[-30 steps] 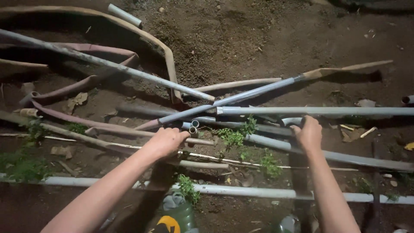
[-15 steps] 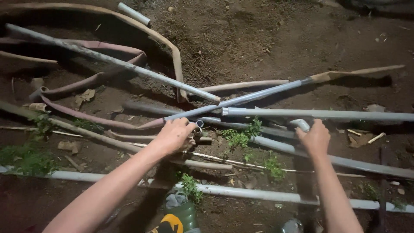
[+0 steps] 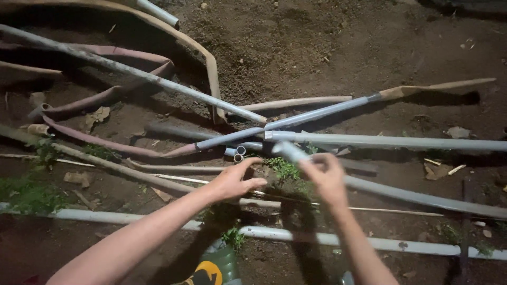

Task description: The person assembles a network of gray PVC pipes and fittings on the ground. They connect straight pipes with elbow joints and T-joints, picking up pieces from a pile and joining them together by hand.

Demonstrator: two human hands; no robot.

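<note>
From the head camera you look down at bare, dark soil strewn with long pipes and hoses, lit from close by.

Your right hand is low in the middle of the view, fingers curled around the near end of a grey plastic pipe. The hand is blurred, but the grip looks closed on the pipe. From your fist the pipe runs away to the right, low over the ground, to the right edge of the view, its short stub end poking up and left beyond your knuckles.

Your left hand is just left of the right hand and apart from it. Its fingers are spread and loosely bent, holding nothing. It hovers over a thin tan stick and a small green weed that grows between your two hands.

Just beyond your fingertips lie two short open pipe ends, side by side, showing round mouths. Behind them a second grey pipe stretches level to the right edge, and a blue-grey pipe slants up to the right, meeting a wooden handle. Another long grey pipe crosses from the upper left down to the centre. Reddish hoses curve at the left.

Nearest you, a white pipe lies across the bottom of the view, under both forearms. A green boot shows at the bottom edge.
</note>
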